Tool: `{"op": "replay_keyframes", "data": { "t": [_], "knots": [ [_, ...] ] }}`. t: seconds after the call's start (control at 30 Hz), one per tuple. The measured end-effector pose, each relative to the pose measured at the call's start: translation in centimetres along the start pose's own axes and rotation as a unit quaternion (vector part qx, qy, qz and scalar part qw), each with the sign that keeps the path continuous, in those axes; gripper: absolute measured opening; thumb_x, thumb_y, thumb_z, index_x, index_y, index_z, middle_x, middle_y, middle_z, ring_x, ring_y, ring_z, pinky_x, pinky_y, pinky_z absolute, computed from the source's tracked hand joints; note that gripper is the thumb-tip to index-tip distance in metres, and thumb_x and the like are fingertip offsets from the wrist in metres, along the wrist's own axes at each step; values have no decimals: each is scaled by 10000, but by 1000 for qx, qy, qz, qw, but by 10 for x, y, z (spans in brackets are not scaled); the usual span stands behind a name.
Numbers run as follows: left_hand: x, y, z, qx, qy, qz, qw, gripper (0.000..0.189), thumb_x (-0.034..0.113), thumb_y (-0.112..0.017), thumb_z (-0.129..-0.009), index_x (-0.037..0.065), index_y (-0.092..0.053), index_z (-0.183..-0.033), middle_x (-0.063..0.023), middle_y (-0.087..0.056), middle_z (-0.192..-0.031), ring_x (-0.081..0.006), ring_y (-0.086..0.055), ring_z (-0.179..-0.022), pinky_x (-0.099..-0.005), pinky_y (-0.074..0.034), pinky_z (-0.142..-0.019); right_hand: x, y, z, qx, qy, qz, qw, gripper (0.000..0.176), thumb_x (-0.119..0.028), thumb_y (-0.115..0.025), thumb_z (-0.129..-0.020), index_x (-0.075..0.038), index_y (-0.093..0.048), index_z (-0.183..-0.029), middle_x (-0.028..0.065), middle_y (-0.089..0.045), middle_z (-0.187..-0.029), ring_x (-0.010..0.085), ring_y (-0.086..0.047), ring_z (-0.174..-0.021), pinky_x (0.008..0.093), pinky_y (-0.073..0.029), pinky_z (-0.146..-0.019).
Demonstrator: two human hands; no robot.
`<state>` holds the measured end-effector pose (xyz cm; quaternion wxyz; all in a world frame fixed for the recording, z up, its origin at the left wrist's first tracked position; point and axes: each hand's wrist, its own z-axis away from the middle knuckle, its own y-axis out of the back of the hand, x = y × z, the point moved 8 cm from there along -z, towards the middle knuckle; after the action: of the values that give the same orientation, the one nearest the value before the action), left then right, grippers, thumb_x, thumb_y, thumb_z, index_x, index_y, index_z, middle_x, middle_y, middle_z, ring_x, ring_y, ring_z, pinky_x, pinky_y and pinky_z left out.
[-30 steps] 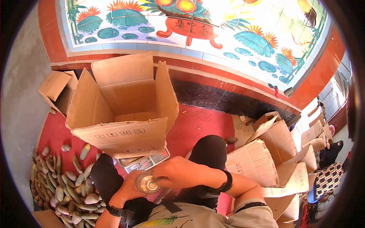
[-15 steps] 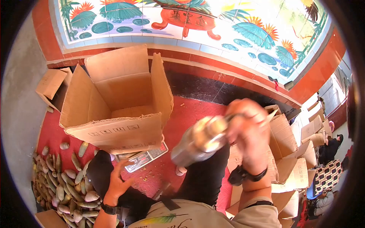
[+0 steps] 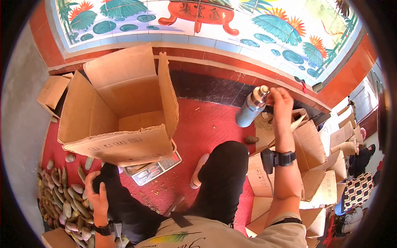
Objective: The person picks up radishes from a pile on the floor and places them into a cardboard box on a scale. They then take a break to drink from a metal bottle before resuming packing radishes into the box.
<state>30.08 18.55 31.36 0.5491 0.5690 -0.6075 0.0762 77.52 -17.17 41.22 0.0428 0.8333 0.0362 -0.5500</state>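
Two bare hands are at work, well apart. Nearest, the left hand (image 3: 98, 202) hangs beside the left knee (image 3: 108, 175), above the edge of a heap of long tubers (image 3: 68, 198); its fingers are bent and parted, with nothing between them. Farther out, the right arm is stretched forward, and the fingers of the right hand (image 3: 282, 103) are drawn together at the metal cap (image 3: 262, 93) of a blue bottle (image 3: 248, 110), seemingly pinching a small loop. The bottle leans in this view, close to the dark wall base (image 3: 206, 89); whether it bears on the red carpet (image 3: 198, 124) I cannot tell. With so high and small a grip, I would judge it best to keep the bottle hanging plumb, move it slowly, and let go only with its whole base flat (a stray tuber (image 3: 250, 139) lies near enough to tip it).

The bottle is closed, so its contents are hidden. A large carton (image 3: 115, 149) stands open over a weighing scale (image 3: 155, 171), its flaps up, showing bare inner walls and bottom. Beyond its left side, a smaller carton (image 3: 53, 91) has a shaded inside. More open cartons (image 3: 308, 144) crowd the right, contents unclear, below the painted tiles (image 3: 206, 25).
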Motion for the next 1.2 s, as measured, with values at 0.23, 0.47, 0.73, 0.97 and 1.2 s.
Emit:
{"op": "replay_keyframes", "data": {
  "t": [0.23,0.47,0.73,0.97,1.2],
  "knots": [
    [-11,-4,-3,16,17,-97,995,335,154,-529,-858,-12,-466,-1143,-138,-538,-1066,-248,-505,-1018,-355,-360,-927,175,29,27,2,-178,139,974,169,-128,-576,-794,1,-584,-686,33,-557,-590,83,-484,-503,229,-352,-444],
    [-21,-6,-10,14,34,-160,986,320,169,-515,-868,-11,-474,-1129,-134,-539,-1040,-252,-509,-987,-357,-354,-916,298,52,64,53,-366,62,927,123,-124,-522,-797,-27,-595,-816,36,-585,-688,102,-528,-540,212,-356,-441],
    [-24,-13,-23,-33,51,-235,970,335,170,-518,-864,-27,-467,-1130,-159,-504,-1070,-286,-480,-1011,-372,-336,-926,361,82,30,105,-377,79,917,92,-75,-513,-739,-32,-585,-780,37,-574,-655,101,-508,-511,208,-350,-422],
    [-86,20,8,-17,66,-339,938,440,182,-522,-875,-53,-392,-1223,-206,-402,-1248,-332,-373,-1178,-392,-260,-1003,381,80,-38,117,-326,48,937,156,-103,-542,-756,-5,-618,-850,30,-580,-680,95,-484,-546,218,-345,-472],
    [-198,106,60,-67,113,-364,922,546,186,-521,-850,-15,-296,-1306,-187,-333,-1336,-320,-365,-1204,-368,-306,-990,420,84,-69,80,-354,64,930,171,-81,-557,-753,-46,-615,-910,-1,-564,-731,79,-475,-590,222,-348,-507]
  ]
}}
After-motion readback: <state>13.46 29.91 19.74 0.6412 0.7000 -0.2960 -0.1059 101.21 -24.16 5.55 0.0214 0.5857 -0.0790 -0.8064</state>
